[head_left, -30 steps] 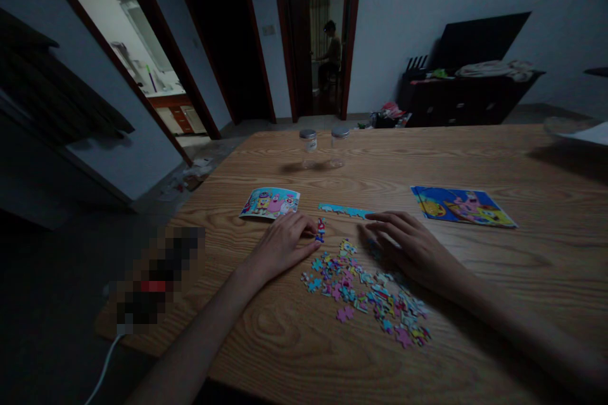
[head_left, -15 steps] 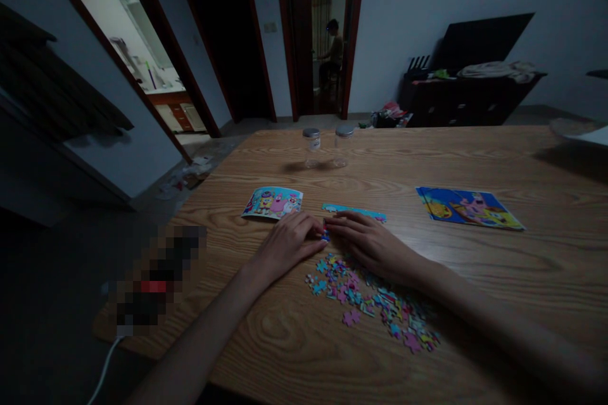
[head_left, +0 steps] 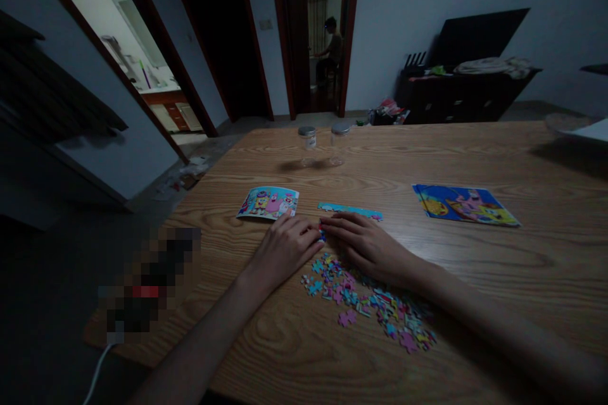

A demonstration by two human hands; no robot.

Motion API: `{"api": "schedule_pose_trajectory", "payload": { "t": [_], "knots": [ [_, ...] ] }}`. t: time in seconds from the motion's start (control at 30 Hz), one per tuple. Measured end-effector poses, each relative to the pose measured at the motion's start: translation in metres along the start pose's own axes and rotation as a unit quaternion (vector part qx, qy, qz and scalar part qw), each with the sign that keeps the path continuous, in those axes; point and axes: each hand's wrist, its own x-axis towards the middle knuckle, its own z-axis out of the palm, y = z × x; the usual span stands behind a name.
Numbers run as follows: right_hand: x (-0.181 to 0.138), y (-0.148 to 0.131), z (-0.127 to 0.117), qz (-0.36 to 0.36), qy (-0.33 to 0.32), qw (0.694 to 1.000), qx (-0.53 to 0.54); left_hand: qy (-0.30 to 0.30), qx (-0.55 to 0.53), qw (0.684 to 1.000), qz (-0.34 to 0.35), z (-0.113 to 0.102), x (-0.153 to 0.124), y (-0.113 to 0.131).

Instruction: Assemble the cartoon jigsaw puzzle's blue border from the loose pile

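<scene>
Small red and blue jigsaw puzzle pieces (head_left: 322, 236) show between my two hands, mostly covered by the fingers. My left hand (head_left: 289, 242) is closed at their left side, with fingertips and thumb pressed on them. From the other side my right hand (head_left: 363, 242) touches the same pieces with its fingers bent and held together. Just beyond the fingertips lies a joined light-blue puzzle strip (head_left: 349, 209). A loose pile of puzzle pieces (head_left: 349, 296) in blue, pink and yellow spreads below and partly under my right hand. A cartoon picture sheet (head_left: 270, 201) curls up behind my left hand.
Two clear jars with metal lids, a left jar (head_left: 307, 147) and a right jar (head_left: 338, 145), stand farther back. Blue cartoon sheets (head_left: 465, 205) lie at the right. A blurred-out dark object (head_left: 156, 278) with a white cable is at the left edge. A person (head_left: 330, 50) sits beyond the doorway.
My left hand's fingers have drawn closer over the red and blue pieces, and the thumb is less spread. My right hand stays almost in place. The whole view has shifted slightly.
</scene>
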Motion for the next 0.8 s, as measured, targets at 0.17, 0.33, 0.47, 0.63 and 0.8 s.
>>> {"api": "schedule_pose_trajectory", "payload": {
  "t": [0.17,0.33,0.47,0.63,0.8],
  "knots": [
    [0.000,0.000,-0.001,0.009,-0.007,1.000,-0.005,-0.016,0.092,0.995,0.016,-0.002,-0.002,0.018],
    [0.000,-0.001,-0.002,0.013,-0.010,1.000,0.002,-0.039,0.148,0.988,0.015,0.003,-0.005,0.033],
    [0.000,-0.001,-0.002,0.018,-0.013,1.000,0.012,-0.049,0.160,0.986,0.023,0.005,-0.005,0.037],
    [-0.001,-0.001,-0.003,0.007,-0.012,1.000,0.013,-0.044,0.173,0.984,0.029,0.004,-0.005,0.035],
    [-0.002,-0.003,-0.003,-0.010,-0.018,1.000,-0.006,-0.007,0.124,0.992,0.005,0.000,-0.006,0.032]
  ]
}}
